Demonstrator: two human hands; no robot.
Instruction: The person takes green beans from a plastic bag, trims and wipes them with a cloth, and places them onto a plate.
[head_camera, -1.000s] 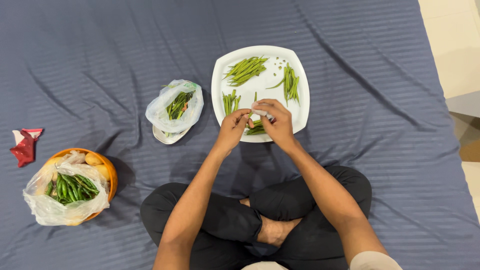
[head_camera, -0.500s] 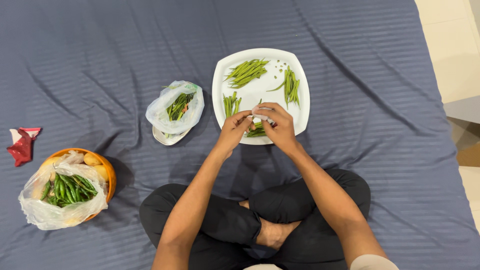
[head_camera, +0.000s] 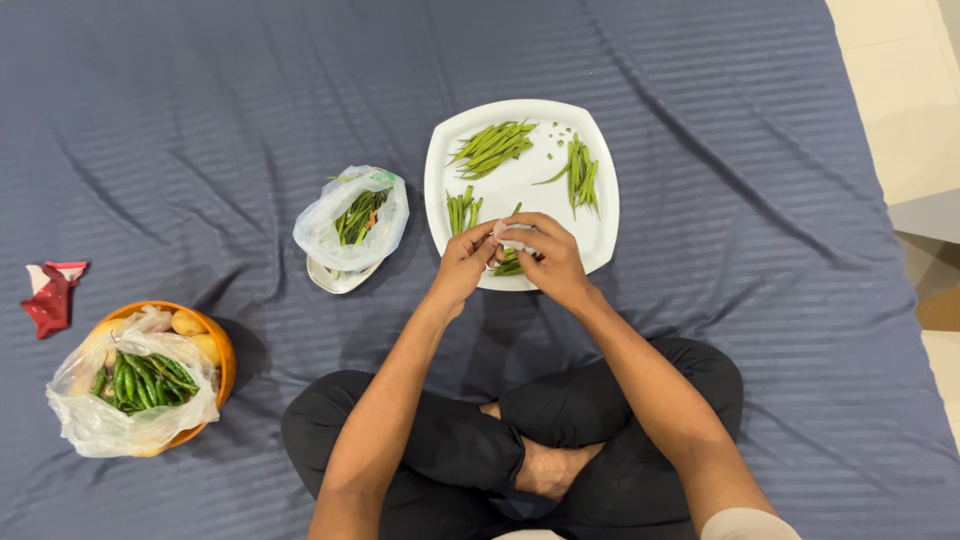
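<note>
A white square plate (head_camera: 522, 178) lies on the blue-grey sheet in front of me. It carries a pile of whole green beans (head_camera: 490, 145) at the far left, another bunch (head_camera: 580, 178) at the right, and short cut pieces (head_camera: 461, 210). More beans (head_camera: 508, 266) lie under my hands at the near edge. My left hand (head_camera: 462, 262) pinches a green bean (head_camera: 515, 209) whose tip sticks out above the fingers. My right hand (head_camera: 555, 262) meets it, closed around a small white tool (head_camera: 515, 236), mostly hidden by the fingers.
A clear plastic bag of beans (head_camera: 352, 218) rests on a small steel dish left of the plate. An orange bowl (head_camera: 222, 352) at the near left holds a bag of green chillies (head_camera: 140, 378) and potatoes (head_camera: 188, 322). A red wrapper (head_camera: 50, 298) lies further left. My crossed legs (head_camera: 520, 440) are below.
Both hands stay joined at the plate's near edge; the fingers have shifted slightly and less of the bean's tip shows above them. The view drifted a little.
</note>
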